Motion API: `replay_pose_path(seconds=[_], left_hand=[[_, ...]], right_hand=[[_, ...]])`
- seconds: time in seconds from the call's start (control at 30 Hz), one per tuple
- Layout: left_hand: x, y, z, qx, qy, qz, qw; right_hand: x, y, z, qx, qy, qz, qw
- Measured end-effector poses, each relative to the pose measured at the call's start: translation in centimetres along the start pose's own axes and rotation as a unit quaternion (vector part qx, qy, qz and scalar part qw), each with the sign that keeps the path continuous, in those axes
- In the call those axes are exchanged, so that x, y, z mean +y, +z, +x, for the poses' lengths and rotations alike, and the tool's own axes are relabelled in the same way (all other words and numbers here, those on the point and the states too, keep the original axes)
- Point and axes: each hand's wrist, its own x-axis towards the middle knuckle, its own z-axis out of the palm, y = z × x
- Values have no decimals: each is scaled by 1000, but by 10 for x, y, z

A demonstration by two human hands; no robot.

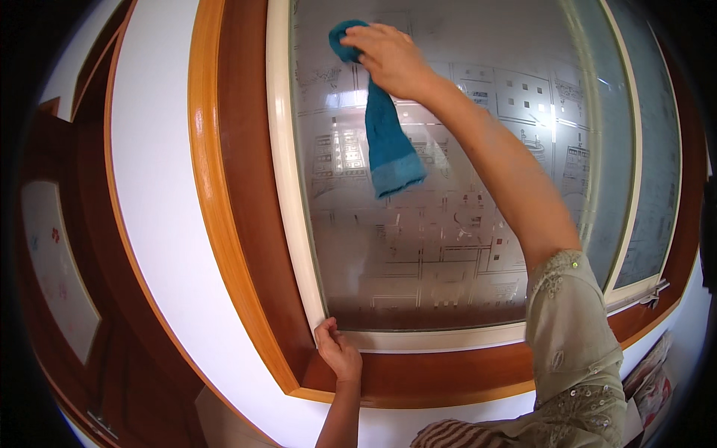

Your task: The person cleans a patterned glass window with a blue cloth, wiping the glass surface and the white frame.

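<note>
My right hand (395,63) reaches high up and presses a teal cloth (395,143) against a frosted, patterned glass pane (403,252). Part of the cloth is bunched under the fingers, and a long end with a paler band hangs down below the palm. Low on the left, my left hand (339,350) has its fingers curled at the bottom corner of the cream window frame (291,185). Whether those fingers grip the frame or only rest on it, I cannot tell.
Brown and orange wood trim (210,168) surrounds the window, with a wooden sill (442,372) below. Another glass panel (650,168) stands on the right. A dark door (84,280) with a pale inset is far left. Plastic-wrapped items (652,392) sit at lower right.
</note>
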Motion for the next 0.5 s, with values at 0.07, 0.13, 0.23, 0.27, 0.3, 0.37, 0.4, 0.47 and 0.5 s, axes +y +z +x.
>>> replay_pose_path(seconds=[0.07, 0.13, 0.23, 0.27, 0.3, 0.37, 0.4, 0.47, 0.5], left_hand=[[-2, 0, 1, -1, 7, 0, 1000], [-6, -5, 5, 2, 19, 9, 1000], [5, -4, 3, -10, 18, 6, 1000], [13, -2, 0, -21, 45, -4, 999], [33, 3, 1, -32, 80, -18, 996], [75, 2, 16, -115, 129, -55, 983], [96, 4, 24, -186, 132, -86, 970], [141, 18, 53, -244, 91, -240, 935], [159, 32, 72, -265, 52, -327, 906]], right_hand=[[-11, -2, -8, -58, 6, -19, 998], [-28, -5, -23, -92, -19, -20, 995], [-31, -19, -39, -150, -74, -77, 983], [-32, -16, -35, -132, -78, -58, 987], [-28, -19, -29, -132, -71, -49, 988], [-24, -17, -20, -120, -47, -22, 991], [-24, -13, -21, -68, -48, -30, 996], [-28, -14, -17, -80, 0, 20, 997], [-27, -16, -22, -94, 25, 41, 994]])
